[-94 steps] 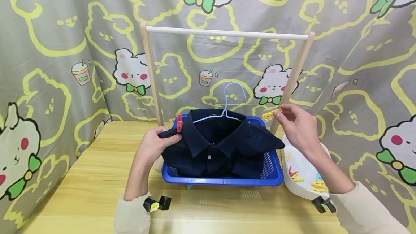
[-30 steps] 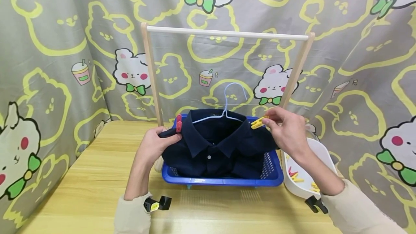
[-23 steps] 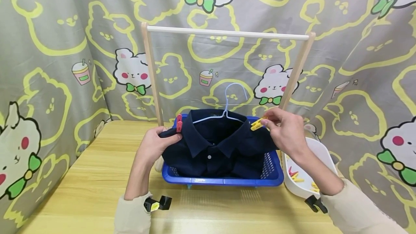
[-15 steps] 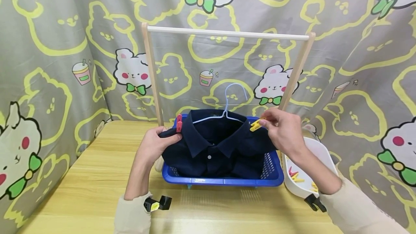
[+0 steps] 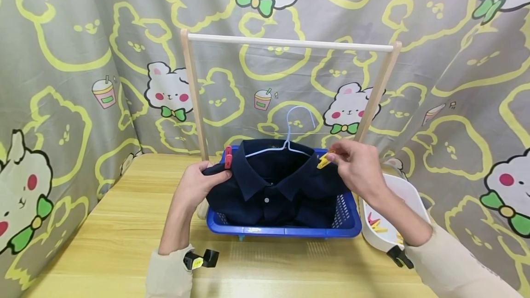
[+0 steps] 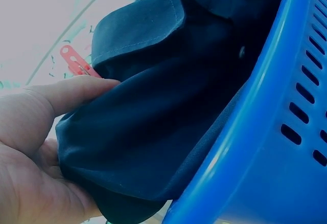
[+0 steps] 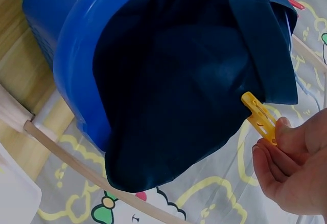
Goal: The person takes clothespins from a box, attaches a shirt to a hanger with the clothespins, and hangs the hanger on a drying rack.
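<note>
Pinching a yellow clothespin (image 5: 325, 159) between thumb and fingers, my right hand (image 5: 359, 167) sets its tip against the dark shirt (image 5: 271, 210) just beside the collar, at about 2 o'clock from the collar's centre; from my feeds I can't tell whether the pin bites the cloth. My left hand (image 5: 203, 180) has its grip clamped on the shirt's shoulder at 9 o'clock, thumb on top, with a red clothespin (image 5: 228, 157) fixed on the fabric near the thumb. I see the shirt resting in a blue basket (image 5: 285, 231), a pale wire hanger (image 5: 287, 144) inside its collar and the hook rising toward 12 o'clock. A white tray (image 5: 399, 186) with loose clothespins (image 5: 377, 228) stands at 4 o'clock on the bench (image 5: 124, 197), near the basket. The rack's crossbar (image 5: 290, 43) spans 11 to 1 o'clock above.
</note>
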`<state>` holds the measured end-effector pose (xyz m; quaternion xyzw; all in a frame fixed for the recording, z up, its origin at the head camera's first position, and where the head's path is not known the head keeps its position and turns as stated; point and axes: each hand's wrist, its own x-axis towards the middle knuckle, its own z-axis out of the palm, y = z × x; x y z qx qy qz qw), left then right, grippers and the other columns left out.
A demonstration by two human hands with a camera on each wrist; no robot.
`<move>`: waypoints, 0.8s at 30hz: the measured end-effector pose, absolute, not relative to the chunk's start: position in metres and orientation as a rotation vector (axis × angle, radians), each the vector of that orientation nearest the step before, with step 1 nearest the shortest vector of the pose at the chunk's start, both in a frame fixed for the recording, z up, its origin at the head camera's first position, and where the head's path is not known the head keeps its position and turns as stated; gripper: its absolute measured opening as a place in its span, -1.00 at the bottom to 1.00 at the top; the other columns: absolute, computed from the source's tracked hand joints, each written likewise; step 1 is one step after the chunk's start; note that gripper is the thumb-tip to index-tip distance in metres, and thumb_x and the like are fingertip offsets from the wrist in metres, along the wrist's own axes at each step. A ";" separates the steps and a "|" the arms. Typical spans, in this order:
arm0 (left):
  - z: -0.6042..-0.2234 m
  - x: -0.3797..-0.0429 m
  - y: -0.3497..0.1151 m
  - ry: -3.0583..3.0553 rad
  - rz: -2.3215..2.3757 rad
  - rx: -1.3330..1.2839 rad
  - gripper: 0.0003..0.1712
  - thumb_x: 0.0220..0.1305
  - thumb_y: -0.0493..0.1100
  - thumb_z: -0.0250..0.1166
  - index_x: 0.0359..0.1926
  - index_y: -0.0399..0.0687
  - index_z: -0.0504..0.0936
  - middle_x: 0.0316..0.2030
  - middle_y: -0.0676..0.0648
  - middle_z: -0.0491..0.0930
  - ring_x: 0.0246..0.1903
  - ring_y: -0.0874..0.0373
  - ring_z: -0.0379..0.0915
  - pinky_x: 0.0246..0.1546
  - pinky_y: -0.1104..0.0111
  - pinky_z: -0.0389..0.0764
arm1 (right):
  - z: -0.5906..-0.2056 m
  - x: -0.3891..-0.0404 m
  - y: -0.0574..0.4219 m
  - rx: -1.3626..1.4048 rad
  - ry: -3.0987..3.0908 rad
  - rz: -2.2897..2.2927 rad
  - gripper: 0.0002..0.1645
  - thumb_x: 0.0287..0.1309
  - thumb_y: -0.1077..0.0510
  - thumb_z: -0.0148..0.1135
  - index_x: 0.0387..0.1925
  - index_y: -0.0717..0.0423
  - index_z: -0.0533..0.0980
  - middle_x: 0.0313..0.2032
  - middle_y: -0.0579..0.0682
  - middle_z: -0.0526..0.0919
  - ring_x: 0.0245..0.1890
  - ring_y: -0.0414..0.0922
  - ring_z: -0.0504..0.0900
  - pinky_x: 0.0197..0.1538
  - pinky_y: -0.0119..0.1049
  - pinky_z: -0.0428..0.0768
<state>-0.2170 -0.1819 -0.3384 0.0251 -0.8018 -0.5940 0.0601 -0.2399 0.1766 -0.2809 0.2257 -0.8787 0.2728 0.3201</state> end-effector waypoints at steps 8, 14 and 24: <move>-0.338 -0.217 -0.182 -2.406 -1.827 0.065 -0.56 0.14 -0.03 0.53 -0.47 -0.16 0.44 -0.57 0.03 0.19 -0.50 0.07 0.23 -0.52 0.32 0.19 | -0.279 -0.237 0.177 0.583 -2.368 0.700 -0.88 0.12 0.31 0.46 -0.27 0.23 0.70 -0.39 0.12 0.77 -0.41 0.03 0.74 -0.29 -0.01 0.70; -0.339 -0.217 -0.182 -2.395 -1.831 0.059 -0.57 0.13 -0.05 0.53 -0.48 -0.16 0.44 -0.57 0.03 0.19 -0.48 0.07 0.23 -0.51 0.32 0.19 | -0.277 -0.235 0.177 0.569 -2.440 0.722 -0.81 0.18 0.28 0.42 -0.15 0.25 0.69 -0.32 0.16 0.78 -0.31 0.11 0.77 -0.21 0.03 0.69; -0.339 -0.217 -0.182 -2.389 -1.842 0.071 -0.57 0.12 -0.06 0.54 -0.49 -0.15 0.43 -0.56 0.04 0.18 -0.46 0.07 0.23 -0.50 0.31 0.20 | -0.277 -0.235 0.177 0.570 -2.442 0.747 -0.77 0.21 0.23 0.42 -0.09 0.21 0.69 -0.29 0.13 0.78 -0.28 0.09 0.79 -0.19 0.03 0.69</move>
